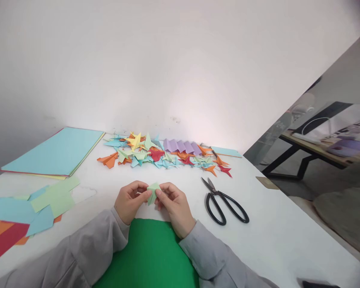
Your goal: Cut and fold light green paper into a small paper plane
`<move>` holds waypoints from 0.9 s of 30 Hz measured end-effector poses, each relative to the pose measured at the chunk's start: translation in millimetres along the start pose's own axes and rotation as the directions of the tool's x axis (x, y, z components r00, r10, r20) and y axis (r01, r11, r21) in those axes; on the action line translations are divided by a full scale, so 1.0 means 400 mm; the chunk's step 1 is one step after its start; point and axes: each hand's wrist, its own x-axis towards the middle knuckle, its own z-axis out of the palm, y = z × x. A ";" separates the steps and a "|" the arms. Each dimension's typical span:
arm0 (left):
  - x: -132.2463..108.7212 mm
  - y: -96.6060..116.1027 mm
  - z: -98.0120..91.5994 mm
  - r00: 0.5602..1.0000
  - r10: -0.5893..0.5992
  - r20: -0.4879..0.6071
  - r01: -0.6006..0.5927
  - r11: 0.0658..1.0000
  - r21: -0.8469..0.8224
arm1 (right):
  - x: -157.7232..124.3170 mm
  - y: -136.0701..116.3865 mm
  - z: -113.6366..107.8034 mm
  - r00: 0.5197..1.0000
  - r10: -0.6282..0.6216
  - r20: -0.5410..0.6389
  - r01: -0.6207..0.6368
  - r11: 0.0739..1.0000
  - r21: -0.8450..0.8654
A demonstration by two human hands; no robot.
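A small folded piece of light green paper [153, 193] is held up between my two hands, above the front part of the white table. My left hand [132, 200] pinches its left side between thumb and fingers. On the other side, my right hand [174, 205] grips the right edge, its thumb lying on the front face. Some of my fingertips are hidden behind the paper. Black-handled scissors [225, 200] lie to the right of my right hand, their blades slightly apart and pointing away from me.
Folded paper figures [156, 155] in several colours lie along the wall, with a pleated purple paper strip [182, 146] among them. At the left are a stack of coloured sheets [57, 152] and loose cut papers [52, 202]. The table's edge [300, 211] runs down the right.
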 end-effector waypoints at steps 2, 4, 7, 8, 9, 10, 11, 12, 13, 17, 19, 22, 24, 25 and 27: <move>0.003 -0.002 -0.002 1.000 -0.019 -0.023 0.019 1.000 -0.014 | -0.001 -0.001 0.001 1.000 0.004 -0.002 -0.004 1.000 -0.001; 0.005 -0.004 -0.004 0.999 -0.043 -0.020 0.042 0.999 -0.028 | -0.003 -0.002 0.003 1.000 0.006 0.005 -0.006 1.000 0.007; 0.007 -0.009 -0.005 0.997 -0.064 -0.035 0.062 0.997 -0.054 | -0.005 0.000 0.005 1.000 0.001 0.022 -0.002 1.000 0.028; 0.007 -0.010 -0.005 0.997 -0.066 -0.041 0.063 0.996 -0.064 | -0.005 0.001 0.006 1.000 -0.004 0.025 0.003 0.999 0.036; 0.007 -0.011 -0.005 0.997 -0.064 -0.044 0.061 0.995 -0.074 | -0.005 0.001 0.006 1.000 -0.007 0.025 0.006 0.999 0.046; 0.007 -0.011 -0.004 0.997 -0.060 -0.044 0.056 0.995 -0.082 | -0.005 0.002 0.005 1.000 -0.009 0.023 0.007 0.998 0.056; 0.007 -0.011 -0.004 0.998 -0.054 -0.043 0.050 0.995 -0.087 | -0.005 0.001 0.005 1.000 -0.008 0.021 0.007 0.998 0.065; 0.006 -0.011 -0.003 0.998 -0.044 -0.039 0.041 0.995 -0.090 | -0.005 0.001 0.005 1.000 -0.007 0.020 0.005 0.997 0.072; 0.006 -0.010 -0.003 0.999 -0.033 -0.037 0.029 0.996 -0.090 | -0.004 -0.001 0.004 1.000 -0.004 0.019 0.003 0.997 0.075; 0.005 -0.006 -0.004 1.000 0.023 -0.014 -0.025 0.994 -0.105 | -0.004 -0.005 0.002 1.000 0.018 0.004 -0.018 0.998 0.065; 0.006 -0.006 -0.005 0.999 0.037 0.007 -0.036 0.992 -0.119 | -0.004 -0.005 0.001 0.999 0.040 -0.011 -0.040 0.997 0.064; 0.008 -0.009 -0.007 1.000 0.007 0.015 -0.005 0.991 -0.130 | -0.004 -0.002 -0.001 0.998 0.053 -0.025 -0.051 0.996 0.069; 0.008 -0.010 -0.008 1.000 -0.025 0.013 0.027 0.989 -0.143 | -0.005 0.000 -0.003 0.998 0.053 -0.033 -0.050 0.996 0.078; 0.007 -0.009 -0.008 0.999 -0.035 0.014 0.037 0.987 -0.155 | -0.005 0.001 -0.003 0.998 0.056 -0.036 -0.052 0.995 0.084; 0.007 -0.007 -0.007 0.999 -0.037 0.017 0.040 0.982 -0.184 | -0.005 0.002 -0.004 0.997 0.068 -0.035 -0.064 0.993 0.100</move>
